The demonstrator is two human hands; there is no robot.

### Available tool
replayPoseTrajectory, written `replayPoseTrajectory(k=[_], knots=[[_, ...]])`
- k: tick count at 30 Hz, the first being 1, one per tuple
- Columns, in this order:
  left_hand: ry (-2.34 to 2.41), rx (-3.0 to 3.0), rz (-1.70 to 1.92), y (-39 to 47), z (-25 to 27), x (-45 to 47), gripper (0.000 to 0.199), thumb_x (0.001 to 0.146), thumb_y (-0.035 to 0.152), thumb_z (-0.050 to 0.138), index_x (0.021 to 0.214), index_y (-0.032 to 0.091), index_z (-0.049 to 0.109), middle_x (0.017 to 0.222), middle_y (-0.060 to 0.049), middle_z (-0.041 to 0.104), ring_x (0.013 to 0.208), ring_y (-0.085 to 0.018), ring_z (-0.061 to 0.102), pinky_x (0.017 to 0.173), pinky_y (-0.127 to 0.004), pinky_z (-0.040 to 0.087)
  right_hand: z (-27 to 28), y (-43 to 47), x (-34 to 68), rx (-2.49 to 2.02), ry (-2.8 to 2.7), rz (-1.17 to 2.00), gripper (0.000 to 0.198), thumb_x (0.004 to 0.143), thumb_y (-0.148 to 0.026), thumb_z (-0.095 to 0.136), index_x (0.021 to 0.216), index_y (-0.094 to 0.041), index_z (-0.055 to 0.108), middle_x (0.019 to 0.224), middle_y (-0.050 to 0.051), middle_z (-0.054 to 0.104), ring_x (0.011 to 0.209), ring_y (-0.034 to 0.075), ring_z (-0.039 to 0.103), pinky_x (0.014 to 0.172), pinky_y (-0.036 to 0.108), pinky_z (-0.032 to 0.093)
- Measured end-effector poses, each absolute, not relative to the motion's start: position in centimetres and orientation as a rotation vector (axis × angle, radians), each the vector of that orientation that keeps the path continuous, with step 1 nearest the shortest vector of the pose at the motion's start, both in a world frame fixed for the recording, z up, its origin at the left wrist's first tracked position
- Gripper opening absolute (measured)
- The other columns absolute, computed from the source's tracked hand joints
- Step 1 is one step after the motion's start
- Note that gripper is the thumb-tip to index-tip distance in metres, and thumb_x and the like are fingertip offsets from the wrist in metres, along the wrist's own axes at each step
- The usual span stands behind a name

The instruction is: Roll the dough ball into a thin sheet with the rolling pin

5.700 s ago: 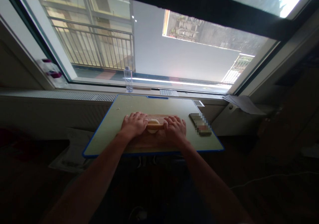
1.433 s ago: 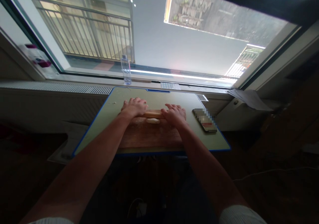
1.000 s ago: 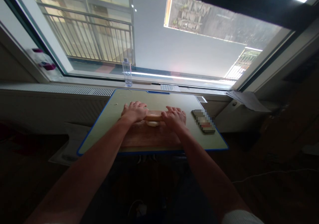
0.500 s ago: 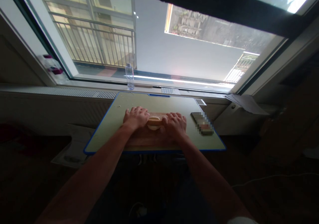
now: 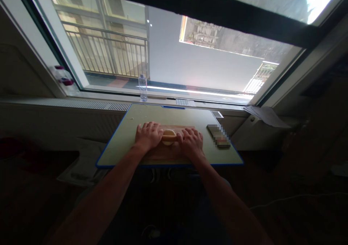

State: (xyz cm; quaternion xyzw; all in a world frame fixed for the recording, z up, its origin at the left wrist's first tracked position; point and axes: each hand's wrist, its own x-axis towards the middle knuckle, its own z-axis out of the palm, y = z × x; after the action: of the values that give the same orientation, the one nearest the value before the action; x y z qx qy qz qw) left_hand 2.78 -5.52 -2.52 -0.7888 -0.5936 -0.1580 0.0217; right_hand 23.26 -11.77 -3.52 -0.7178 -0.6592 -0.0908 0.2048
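Observation:
A wooden rolling pin (image 5: 169,138) lies across a pale, roundish piece of dough (image 5: 169,133) on a wooden board (image 5: 165,152). My left hand (image 5: 148,134) is closed over the pin's left end, and my right hand (image 5: 191,140) covers its right end, fingers bent over it. Between the hands only the pin's short middle shows. Dough is visible on both the far and near sides of the pin. The board rests on a pale green table (image 5: 116,143) with a blue edge.
To the right on the table lies a phone-like object (image 5: 219,136), partly pixelated. Small pale crumbs (image 5: 132,118) sit at the table's far left. A clear bottle (image 5: 143,88) stands on the windowsill, another bottle (image 5: 64,78) farther left. Papers (image 5: 266,116) lie right of the table.
The rolling pin and both hands have shifted slightly toward me over the dough, so more dough shows on the far side. The camera view has tilted up a little.

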Motion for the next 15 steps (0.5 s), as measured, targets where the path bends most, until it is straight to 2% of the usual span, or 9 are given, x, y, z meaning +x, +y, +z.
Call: replayPoseTrajectory(k=[4, 15], knots=[[-1.807, -2.419, -0.561, -6.3, -2.8, 2.7, 0.05, 0.106, 0.046, 0.041, 0.142, 0.026, 0.069, 0.153, -0.012, 0.065, 0.139, -0.035, 0.056, 0.123, -0.061, 0.032, -3.5, -12.5, 23.2, -1.991, -1.848, -0.242, 0.048, 0.112, -0.053, 0.044, 0.139, -0.024, 0.072, 0.152, 0.009, 0.066, 0.145, 0.031, 0.048, 0.124, 0.053, 0.029], [-1.716, -2.376, -0.686, -8.5, -3.8, 2.2, 0.043, 0.107, 0.043, 0.043, 0.13, 0.028, 0.076, 0.148, -0.009, 0.069, 0.137, -0.033, 0.059, 0.119, -0.058, 0.037, -4.3, -14.5, 23.0, -1.937, -1.832, -0.255, 0.051, 0.112, -0.052, 0.045, 0.147, -0.022, 0.067, 0.157, 0.009, 0.062, 0.15, 0.032, 0.044, 0.126, 0.051, 0.029]])
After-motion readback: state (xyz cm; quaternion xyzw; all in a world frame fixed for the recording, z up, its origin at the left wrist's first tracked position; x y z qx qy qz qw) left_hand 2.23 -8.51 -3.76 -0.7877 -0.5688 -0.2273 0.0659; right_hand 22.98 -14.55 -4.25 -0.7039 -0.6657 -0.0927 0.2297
